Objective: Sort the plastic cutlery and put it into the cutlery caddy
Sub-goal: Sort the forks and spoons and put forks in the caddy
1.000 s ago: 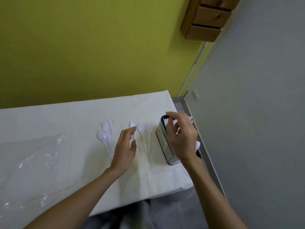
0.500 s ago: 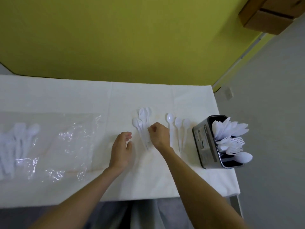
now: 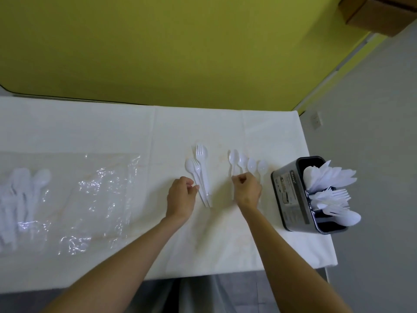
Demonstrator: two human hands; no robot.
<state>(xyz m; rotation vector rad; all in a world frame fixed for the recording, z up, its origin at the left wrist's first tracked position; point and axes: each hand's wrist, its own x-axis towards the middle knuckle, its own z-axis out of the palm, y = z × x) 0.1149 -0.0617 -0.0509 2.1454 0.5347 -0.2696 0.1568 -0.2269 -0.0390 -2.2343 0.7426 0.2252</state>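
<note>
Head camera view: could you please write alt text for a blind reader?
A person's right hand curls over four plastic spoons in a row on a white tablecloth; the left hand is beside a pile of forks and spoons. A grey cutlery caddy stands at right.

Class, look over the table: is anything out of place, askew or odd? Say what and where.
The pile by the left hand mixes forks with spoons, overlapping askew, unlike the neat row of spoons at the right hand. Nothing looks spilled or broken.

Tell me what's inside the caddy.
The caddy holds white plastic pieces fanned out at the far end, forks in the middle, a spoon nearest. Its walls hide the handles and bottom.
</note>
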